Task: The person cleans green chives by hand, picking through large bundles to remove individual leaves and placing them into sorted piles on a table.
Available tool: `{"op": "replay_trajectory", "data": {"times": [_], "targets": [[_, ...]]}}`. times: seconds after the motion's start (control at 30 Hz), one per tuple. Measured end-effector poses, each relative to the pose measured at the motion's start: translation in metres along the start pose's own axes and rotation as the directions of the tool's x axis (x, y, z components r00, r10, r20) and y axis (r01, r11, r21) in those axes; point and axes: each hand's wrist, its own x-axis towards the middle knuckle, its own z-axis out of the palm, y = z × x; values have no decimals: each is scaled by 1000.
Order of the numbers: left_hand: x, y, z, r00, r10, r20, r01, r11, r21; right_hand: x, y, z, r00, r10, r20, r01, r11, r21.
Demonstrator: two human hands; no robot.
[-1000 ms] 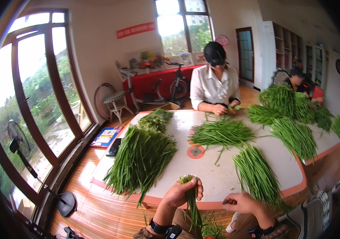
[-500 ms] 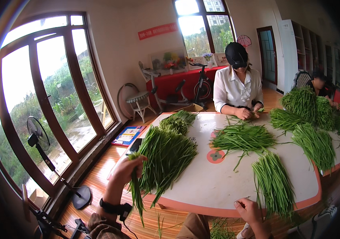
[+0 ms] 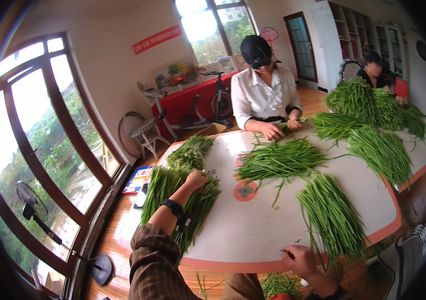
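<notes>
My left hand [image 3: 196,179] is closed at the far end of a large pile of garlic chives [image 3: 200,220] on the table's left side. Its curled fingers are partly hidden among the stalks, and my forearm crosses over the pile. By the front edge of the table, my right hand [image 3: 299,261] is closed in a pinch; whatever is between its fingertips is too small to make out. To its right lies a loose bundle of garlic chives [image 3: 332,215], its tips over the edge.
Across the white table [image 3: 253,235], a person in a white blouse [image 3: 263,95] handles green stalks behind another chive heap [image 3: 280,160]. More piles [image 3: 358,102] stand at the right, near a second seated person [image 3: 373,72]. A floor fan [image 3: 35,210] stands by the windows.
My left hand has moved from the table's left edge, where it held a hanging bunch of chives, up and right onto the pile. My right hand remains near the front edge. The view has shifted.
</notes>
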Motion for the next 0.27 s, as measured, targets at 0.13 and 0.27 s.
{"op": "replay_trajectory", "data": {"times": [0.13,0.27], "targets": [[14,-8,28,960,115,-256,15,889,457,0,2,-1,1000,-23,11,23,1000,4],[1,16,41,843,465,-270,-150,685,713,-3,9,-4,1000,-24,-6,24,1000,-6]]}}
